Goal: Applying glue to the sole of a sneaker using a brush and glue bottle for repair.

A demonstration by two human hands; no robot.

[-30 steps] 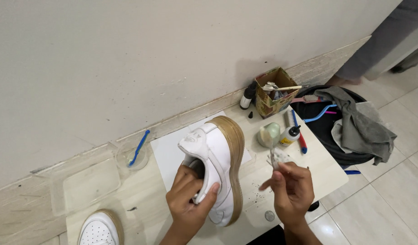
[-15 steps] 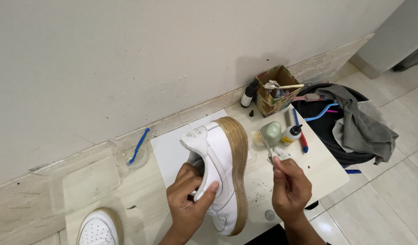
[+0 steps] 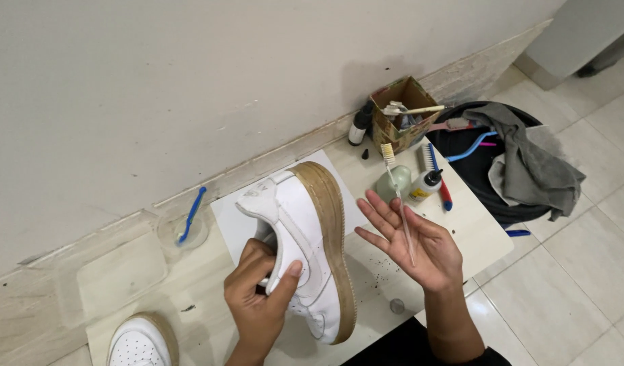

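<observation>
Left hand grips the white sneaker on edge, toe toward the person; right hand, spread, carries a toothbrush.

Looks to me like a home floor corner used for shoe cleaning: glossy floor tiles, plain wall, low white table, cardboard box of brushes, grey rag over black basin.
</observation>
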